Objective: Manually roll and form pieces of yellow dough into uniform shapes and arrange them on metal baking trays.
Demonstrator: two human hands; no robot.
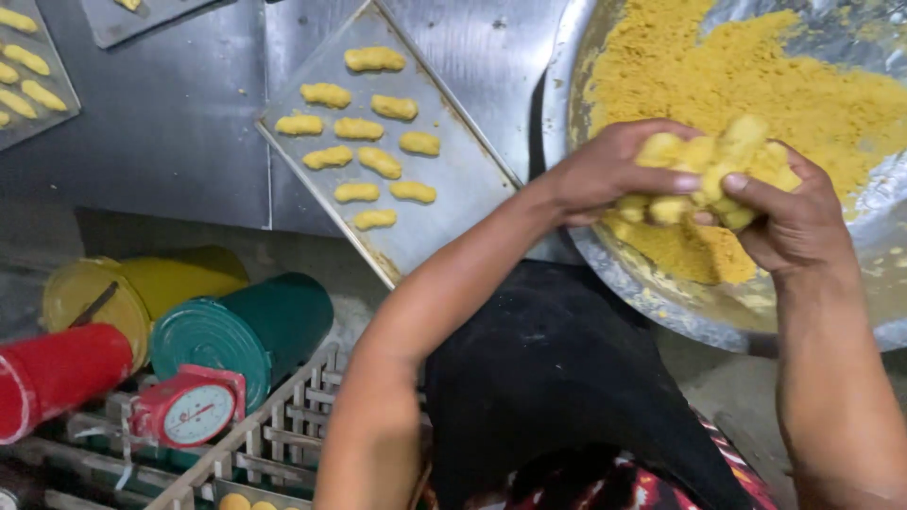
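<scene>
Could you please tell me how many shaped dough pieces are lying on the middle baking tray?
10 on the middle tray: one at the top, then staggered pairs and threes running down to the lowest piece. None seems hidden.

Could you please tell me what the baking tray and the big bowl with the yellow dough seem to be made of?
Baking tray: apparently bare metal, dull grey, faintly reflective, with a folded rim. Big bowl: also metal by its look, brighter, with a shiny smeared rim. Which metal cannot be told.

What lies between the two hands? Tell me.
A lump of yellow dough, squeezed between the left hand and right hand over the big metal bowl, in the head view.
</scene>
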